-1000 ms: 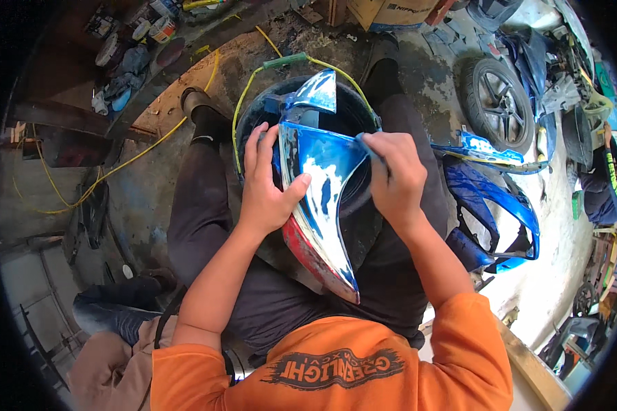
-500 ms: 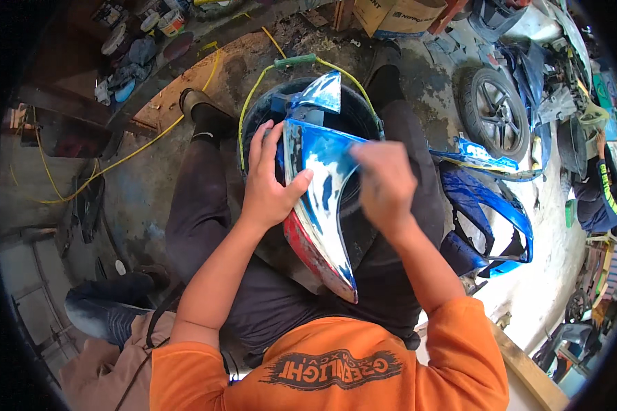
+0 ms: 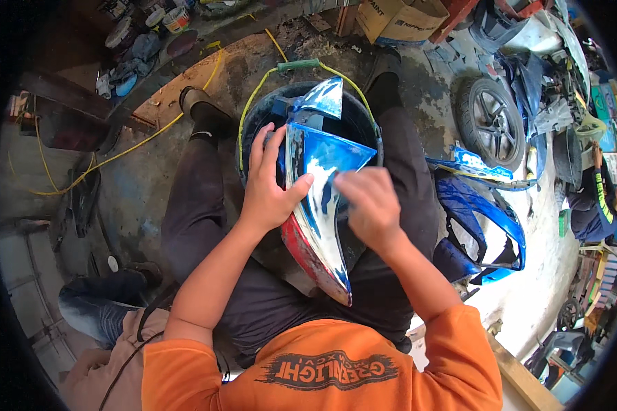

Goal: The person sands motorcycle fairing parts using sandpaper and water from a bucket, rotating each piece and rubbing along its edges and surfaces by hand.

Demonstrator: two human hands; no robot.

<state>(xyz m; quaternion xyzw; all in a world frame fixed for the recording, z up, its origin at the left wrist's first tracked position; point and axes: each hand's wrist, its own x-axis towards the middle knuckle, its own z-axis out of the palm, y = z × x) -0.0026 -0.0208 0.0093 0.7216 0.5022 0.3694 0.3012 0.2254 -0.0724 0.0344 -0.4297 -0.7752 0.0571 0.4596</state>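
A curved motorcycle fairing panel (image 3: 330, 152), with blue paint, worn white patches and a red lower edge, rests upright across a black bucket (image 3: 259, 113) between my knees. My left hand (image 3: 269, 185) grips its left edge, thumb on the front face and fingers behind. On the panel's right side, my right hand (image 3: 371, 202) presses with curled fingers and is slightly blurred. Whatever may lie under those fingertips is hidden. The panel's pointed lower end hangs toward my lap.
Right of my leg lie a blue fairing frame (image 3: 487, 222) and a wheel (image 3: 490, 123). A yellow hose (image 3: 140, 147) crosses the floor at left. Beside me on the left sits another person (image 3: 103, 308); a second person (image 3: 593, 198) is at far right. A cardboard box (image 3: 397, 20) stands ahead.
My right hand has moved down and left along the panel's face, uncovering its upper right corner. My left hand keeps its grip on the left edge.
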